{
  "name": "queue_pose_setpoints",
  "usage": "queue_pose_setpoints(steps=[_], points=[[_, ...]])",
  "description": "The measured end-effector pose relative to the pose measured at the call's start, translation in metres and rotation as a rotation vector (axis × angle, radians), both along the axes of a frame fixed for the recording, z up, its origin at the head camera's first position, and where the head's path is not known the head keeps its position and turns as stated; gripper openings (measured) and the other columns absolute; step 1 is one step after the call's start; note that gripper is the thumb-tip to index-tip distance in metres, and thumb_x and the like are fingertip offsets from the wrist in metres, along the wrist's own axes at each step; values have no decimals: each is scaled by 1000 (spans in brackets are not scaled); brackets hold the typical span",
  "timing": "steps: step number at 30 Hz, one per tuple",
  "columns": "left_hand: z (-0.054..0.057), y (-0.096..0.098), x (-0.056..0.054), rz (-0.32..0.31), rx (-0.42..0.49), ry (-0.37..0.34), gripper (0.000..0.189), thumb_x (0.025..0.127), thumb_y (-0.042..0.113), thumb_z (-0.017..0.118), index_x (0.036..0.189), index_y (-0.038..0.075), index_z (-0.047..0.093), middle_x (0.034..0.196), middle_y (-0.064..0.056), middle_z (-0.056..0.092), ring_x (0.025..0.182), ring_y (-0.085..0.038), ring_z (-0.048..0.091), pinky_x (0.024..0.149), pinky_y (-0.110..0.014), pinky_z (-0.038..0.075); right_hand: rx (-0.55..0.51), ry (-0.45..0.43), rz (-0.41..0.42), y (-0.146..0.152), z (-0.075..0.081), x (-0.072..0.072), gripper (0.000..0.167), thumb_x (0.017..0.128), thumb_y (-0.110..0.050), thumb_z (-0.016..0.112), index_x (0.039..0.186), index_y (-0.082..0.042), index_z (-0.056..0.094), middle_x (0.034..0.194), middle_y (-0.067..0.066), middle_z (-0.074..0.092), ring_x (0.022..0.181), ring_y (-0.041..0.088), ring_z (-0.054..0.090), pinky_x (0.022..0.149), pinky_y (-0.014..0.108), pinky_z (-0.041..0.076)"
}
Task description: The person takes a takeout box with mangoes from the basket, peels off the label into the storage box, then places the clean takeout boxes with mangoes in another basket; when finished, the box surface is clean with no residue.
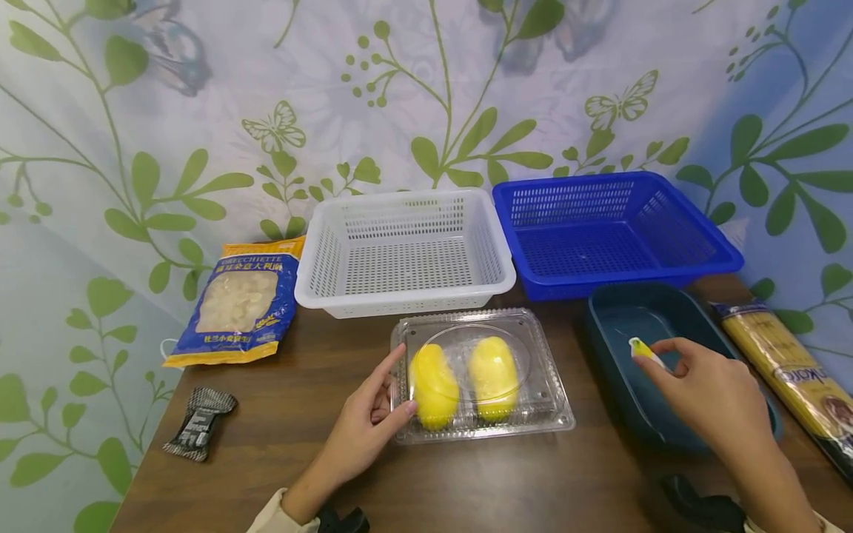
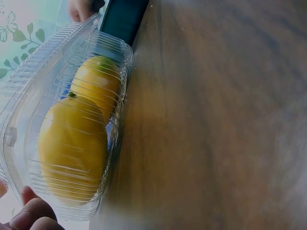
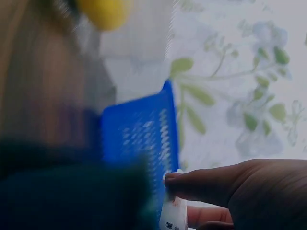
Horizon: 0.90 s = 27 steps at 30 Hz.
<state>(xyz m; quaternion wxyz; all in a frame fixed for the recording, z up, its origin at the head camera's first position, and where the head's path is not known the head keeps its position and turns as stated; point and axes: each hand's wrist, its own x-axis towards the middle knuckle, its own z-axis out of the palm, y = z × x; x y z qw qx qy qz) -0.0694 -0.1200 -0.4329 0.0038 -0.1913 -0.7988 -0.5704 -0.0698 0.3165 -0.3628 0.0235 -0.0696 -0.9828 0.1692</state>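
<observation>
In the head view a clear plastic clamshell box [image 1: 543, 385] with its lid down lies mid-table. Inside it are two yellow fruits, likely mangoes; one mango [image 1: 435, 389] is on the left and another mango [image 1: 493, 377] on the right. My left hand [image 1: 373, 411] grips the box's left side, thumb at the front corner. Over the dark teal basin [image 1: 603, 355], my right hand [image 1: 713, 389] pinches a small white, yellow and green packet [image 1: 645, 351] between thumb and fingers. Dark print shows on this packet [image 3: 173, 215] in the right wrist view, where the basin is blurred.
Behind the box stand a white basket [image 1: 406, 302] and a blue basket [image 1: 633, 277]. On the left lie a blue-and-yellow pasta bag [image 1: 236, 303] and a small black wrapped item [image 1: 200, 423]. A long yellow pasta pack [image 1: 789, 370] lies right of the basin.
</observation>
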Motion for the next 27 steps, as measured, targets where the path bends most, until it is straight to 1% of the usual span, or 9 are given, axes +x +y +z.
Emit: queue_pose_setpoints(steps=[2,7,11,14,17,18,21,24,27], points=[[0,0,0,3,0,-2,72,96,19,73,159,24,37,86,-5,47,55,-18,32,48,-22,30,9,-25,-18,7,-7,-2,63,97,-58,61,121,0,66,62,-1,45,52,21,40,44,35,31],[0,0,0,-2,-1,-8,73,97,19,73,159,24,37,85,-5,47,56,-10,31,49,-22,31,6,-82,-37,19,-19,-5,61,97,-57,61,120,0,66,64,-1,46,54,21,41,44,36,32],[0,0,0,-6,1,-8,73,97,18,72,160,24,36,84,-7,46,57,-5,30,49,-22,30,0,-124,-33,26,-26,-7,67,97,-61,59,122,0,65,67,0,48,55,21,42,45,36,32],[0,0,-1,-9,7,1,73,96,17,72,160,23,36,84,-9,46,57,-6,29,49,-23,30,7,-144,-36,30,-29,-8,72,95,-66,57,123,0,64,67,1,48,55,21,44,45,36,33],[0,0,-1,-11,12,11,73,96,16,72,160,23,36,84,-12,47,56,-10,30,49,-23,30,37,-184,-50,35,-29,-10,83,92,-74,54,124,2,62,69,6,56,58,27,51,45,41,39],[-1,1,-1,-13,14,14,73,97,16,72,160,23,36,85,-12,47,56,-10,30,49,-23,30,50,-199,-60,36,-28,-11,87,90,-77,53,125,3,61,71,9,60,60,31,54,45,44,41],[-1,1,-1,-18,16,19,73,97,16,72,160,23,36,85,-13,47,56,-8,29,49,-23,30,82,-233,-69,40,-25,-11,94,88,-81,51,126,5,59,77,14,66,67,38,60,49,51,45],[-1,1,-1,-21,17,25,72,97,16,72,160,23,36,85,-12,47,57,-5,29,49,-24,30,80,-213,-49,41,-20,-9,87,92,-75,51,126,5,59,75,9,64,64,34,58,49,48,44],[-1,0,-1,-22,20,33,72,97,15,71,159,22,37,84,-11,46,58,-4,29,48,-25,30,71,-142,-8,40,-14,-6,77,97,-66,54,125,5,60,69,2,57,57,25,50,47,40,39]])
